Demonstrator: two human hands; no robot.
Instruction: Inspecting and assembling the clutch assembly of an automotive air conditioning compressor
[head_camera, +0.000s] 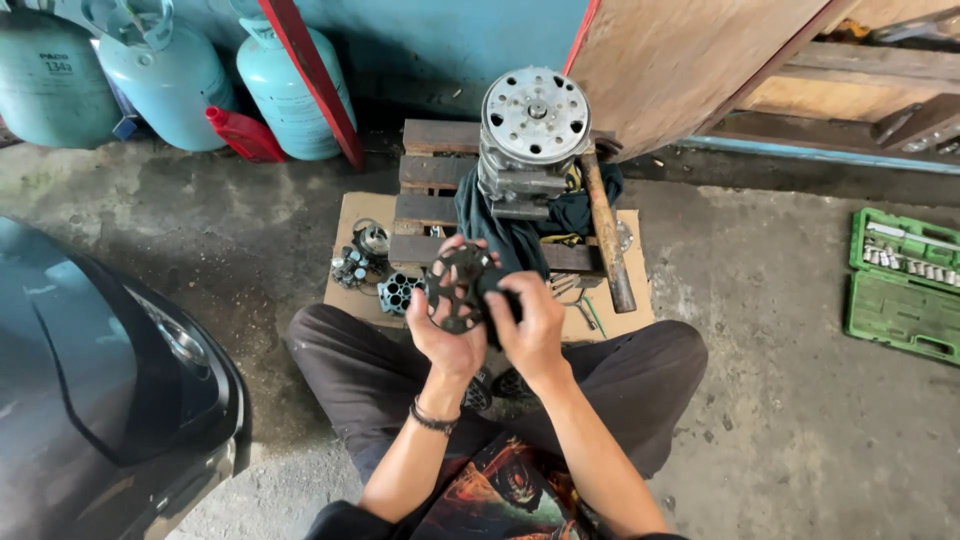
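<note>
A dark round metal plate with several holes (460, 284) is held up in front of me, above my crossed legs. My left hand (447, 338) grips its lower left edge, with a dark band on the wrist. My right hand (531, 322) presses a dark cloth (496, 283) against the plate's right side. Beyond them a silver cylindrical compressor body (528, 140) stands upright on a small wooden pallet (432, 165), wrapped below in a dark teal rag (512, 232).
A wooden-handled hammer (606, 228) leans on the pallet. Small metal parts (372, 262) lie on cardboard (352, 262) at the left. A green socket case (905, 284) lies open at the right. Gas cylinders (165, 82) stand at the back left, a car's front corner (110, 380) at near left.
</note>
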